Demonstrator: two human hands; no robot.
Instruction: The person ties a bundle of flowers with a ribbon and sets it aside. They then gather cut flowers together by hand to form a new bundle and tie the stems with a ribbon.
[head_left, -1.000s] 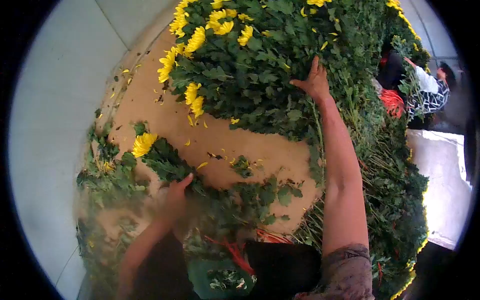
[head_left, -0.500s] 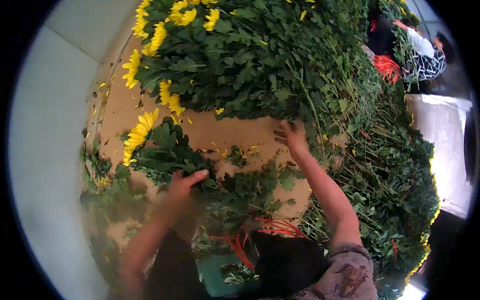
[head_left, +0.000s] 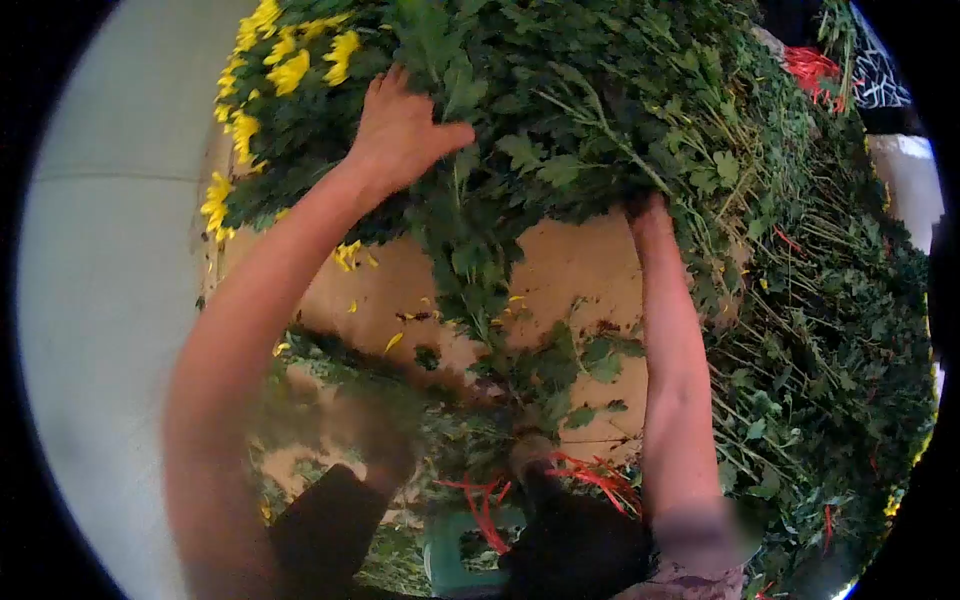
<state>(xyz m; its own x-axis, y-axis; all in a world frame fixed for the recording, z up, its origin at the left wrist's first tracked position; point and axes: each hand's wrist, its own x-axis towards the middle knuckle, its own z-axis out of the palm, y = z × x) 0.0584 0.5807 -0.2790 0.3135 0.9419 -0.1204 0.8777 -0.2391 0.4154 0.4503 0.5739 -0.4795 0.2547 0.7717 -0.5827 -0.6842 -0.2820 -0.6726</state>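
The person's left hand [head_left: 395, 130] lies over a large heap of dark-green leafy stems with yellow blooms [head_left: 560, 165], its thumb held well out from the fingers, whose tips run into the foliage; no firm hold shows. The right hand [head_left: 650, 207] is pushed under the heap's near edge, to the right of the left hand. Leaves hide its fingers, so I cannot tell how far they are closed or on what.

The step in hand looks like working both hands into the leafy heap, one above and one below. As a judgement, the next move calls for a close grip low on the stems, keeping clear of the petals.

Counted: two hands; one heap, lying across the far part of a flat tan sheet [head_left: 580, 260]; one long leafy spray [head_left: 470, 270] trailing from it towards the person; two bunches of red plastic string, one near the lap [head_left: 600, 485] and one at upper right [head_left: 812, 72]; one green plastic stool [head_left: 440, 555]. The overlapping blooms cannot be counted exactly.
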